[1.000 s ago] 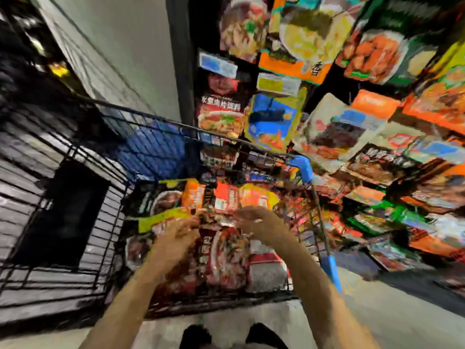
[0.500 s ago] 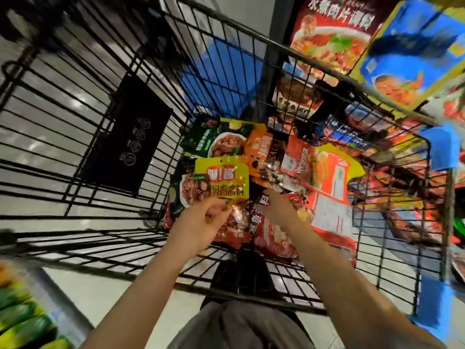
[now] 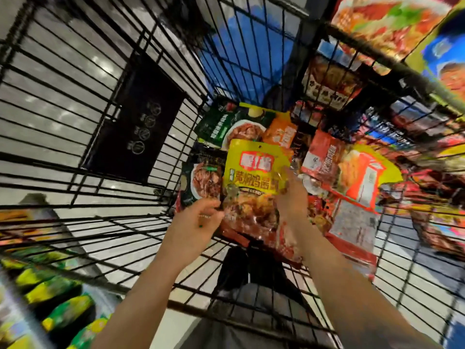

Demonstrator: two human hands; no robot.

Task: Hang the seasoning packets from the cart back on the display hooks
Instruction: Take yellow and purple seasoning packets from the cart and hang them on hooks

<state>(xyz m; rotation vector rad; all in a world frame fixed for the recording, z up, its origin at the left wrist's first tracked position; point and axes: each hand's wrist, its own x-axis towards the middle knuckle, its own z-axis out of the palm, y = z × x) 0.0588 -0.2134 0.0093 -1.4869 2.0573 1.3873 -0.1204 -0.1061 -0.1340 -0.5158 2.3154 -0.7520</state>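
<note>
A yellow-topped seasoning packet with a red label is held upright over the black wire cart. My left hand pinches its lower left edge. My right hand grips its right side, fingers curled over the front. Under and around it lie several other packets: a dark green one, a dark one with a meat picture, an orange one and a red and yellow one. Display packets hang beyond the cart's far right rim, blurred. No hooks can be made out.
The cart's left wall carries a black sign panel. A blue flap sits at the cart's far end. Green and yellow goods fill a shelf at the lower left. More display packets show through the cart's right wall.
The camera has dipped closer into the cart. The yellow packet has been lifted higher and turned upright, and my right hand has come onto its right side.
</note>
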